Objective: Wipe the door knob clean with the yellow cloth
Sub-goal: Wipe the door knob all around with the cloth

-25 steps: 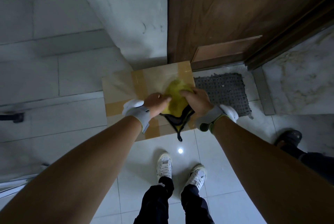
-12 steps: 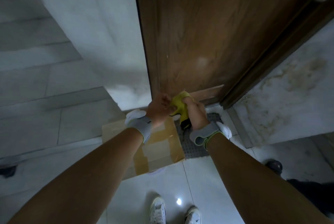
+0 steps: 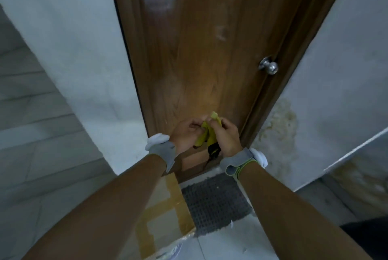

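A round silver door knob (image 3: 270, 67) sticks out of the brown wooden door (image 3: 201, 49) near its right edge. The yellow cloth (image 3: 206, 133), with a black trim hanging below, is bunched between both hands in front of the door's lower part. My left hand (image 3: 185, 134) pinches its left side and my right hand (image 3: 225, 137) grips its right side. Both hands are well below and to the left of the knob. Each wrist wears a grey and white band.
A taped cardboard box (image 3: 163, 215) lies on the floor at the foot of the door, beside a dark grey mat (image 3: 214, 201). White walls (image 3: 69, 49) flank the door frame, the right one stained low down. A dark shape (image 3: 365, 234) sits at the lower right.
The view has tilted up from the floor and box to the door, bringing the knob into sight. Both hands have risen with the cloth and keep bunching it.
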Available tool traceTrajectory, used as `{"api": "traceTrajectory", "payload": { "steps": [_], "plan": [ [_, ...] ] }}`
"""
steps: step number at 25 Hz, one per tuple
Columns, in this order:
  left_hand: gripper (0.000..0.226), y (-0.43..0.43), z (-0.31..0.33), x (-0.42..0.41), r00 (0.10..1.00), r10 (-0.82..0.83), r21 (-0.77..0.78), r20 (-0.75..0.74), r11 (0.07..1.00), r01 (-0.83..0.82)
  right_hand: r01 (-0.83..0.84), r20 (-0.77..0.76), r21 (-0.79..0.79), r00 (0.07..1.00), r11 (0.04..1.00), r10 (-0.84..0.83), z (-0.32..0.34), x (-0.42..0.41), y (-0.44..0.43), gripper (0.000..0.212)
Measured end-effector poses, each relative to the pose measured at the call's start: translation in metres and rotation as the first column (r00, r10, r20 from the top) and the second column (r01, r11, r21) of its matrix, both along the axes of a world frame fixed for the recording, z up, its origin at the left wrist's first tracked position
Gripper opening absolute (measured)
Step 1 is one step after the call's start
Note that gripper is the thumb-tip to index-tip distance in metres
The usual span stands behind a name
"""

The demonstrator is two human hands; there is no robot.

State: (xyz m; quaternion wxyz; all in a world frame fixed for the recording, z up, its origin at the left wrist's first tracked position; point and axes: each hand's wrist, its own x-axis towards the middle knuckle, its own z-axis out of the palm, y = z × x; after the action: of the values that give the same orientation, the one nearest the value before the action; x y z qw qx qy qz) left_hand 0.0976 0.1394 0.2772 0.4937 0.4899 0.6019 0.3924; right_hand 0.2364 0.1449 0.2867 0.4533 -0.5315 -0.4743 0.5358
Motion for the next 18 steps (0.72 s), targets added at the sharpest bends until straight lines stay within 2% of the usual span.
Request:
{"api": "traceTrajectory", "payload": {
  "steps": [4, 8, 11, 13, 18],
  "plan": [
    [0.008, 0.012, 0.043, 0.026, 0.997, -0.069, -0.026, 0.028, 0.997, 0.069, 0.08, 0.059, 0.153, 0.994, 0.985, -0.09, 0.037, 0.032, 0.001, 0.024],
    [0.008, 0.027, 0.067, 0.063, 0.992, -0.12, 0.042, -0.032, 0.992, 0.121, 0.16, 0.125, 0.266, 0.972, 0.951, -0.199, 0.058, 0.068, 0.004, 0.018],
    [0.01, 0.048, 0.081, 0.095, 0.988, -0.144, 0.07, -0.052, 0.987, 0.148, 0.202, 0.103, 0.259, 0.967, 0.944, -0.235, 0.07, 0.096, 0.016, 0.012],
    [0.011, 0.064, 0.088, 0.117, 0.986, -0.159, 0.071, -0.041, 0.984, 0.162, 0.215, 0.091, 0.263, 0.965, 0.941, -0.246, 0.073, 0.118, 0.031, 0.017],
    [0.015, 0.107, 0.092, 0.175, 0.981, -0.191, 0.013, 0.021, 0.982, 0.191, 0.265, 0.12, 0.244, 0.946, 0.933, -0.301, 0.06, 0.168, 0.079, 0.011]
  ]
}}
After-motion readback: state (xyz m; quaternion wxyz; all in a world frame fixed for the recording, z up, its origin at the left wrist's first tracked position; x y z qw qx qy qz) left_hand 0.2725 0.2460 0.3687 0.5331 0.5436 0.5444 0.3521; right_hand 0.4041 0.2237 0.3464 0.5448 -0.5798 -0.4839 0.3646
